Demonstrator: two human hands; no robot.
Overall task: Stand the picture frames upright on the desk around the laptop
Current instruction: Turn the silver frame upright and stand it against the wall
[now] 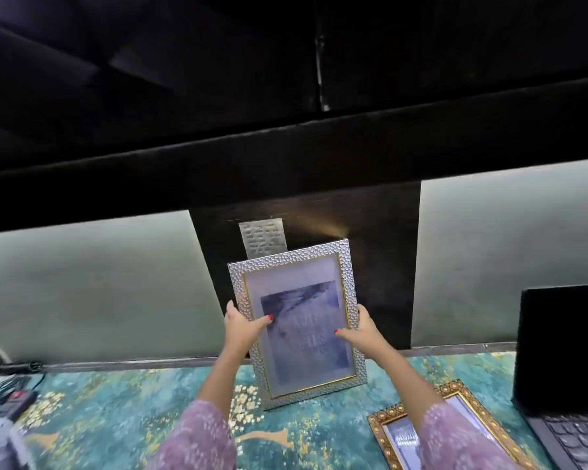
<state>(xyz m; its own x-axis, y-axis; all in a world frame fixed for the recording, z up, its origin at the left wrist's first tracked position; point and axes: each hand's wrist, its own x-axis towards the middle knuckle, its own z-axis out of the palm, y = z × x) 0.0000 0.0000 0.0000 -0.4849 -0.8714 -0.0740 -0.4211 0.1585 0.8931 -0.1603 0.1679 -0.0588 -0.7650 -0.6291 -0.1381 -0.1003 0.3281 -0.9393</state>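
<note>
A silver hammered picture frame (296, 320) with a gold inner rim stands on its lower edge on the teal patterned desk (123, 415), leaning back toward the dark wall panel. My left hand (243, 329) grips its left edge and my right hand (360, 330) grips its right edge, thumbs on the glass. A second frame (404, 432), gold and ornate, lies flat on the desk under my right forearm. The open black laptop (564, 361) stands at the right.
A dark shelf (286, 147) overhangs the desk's back. Frosted pale panels (92, 286) flank the dark panel where the frame's reflection shows. A power strip with cables (14, 398) and a grey object sit at the left edge.
</note>
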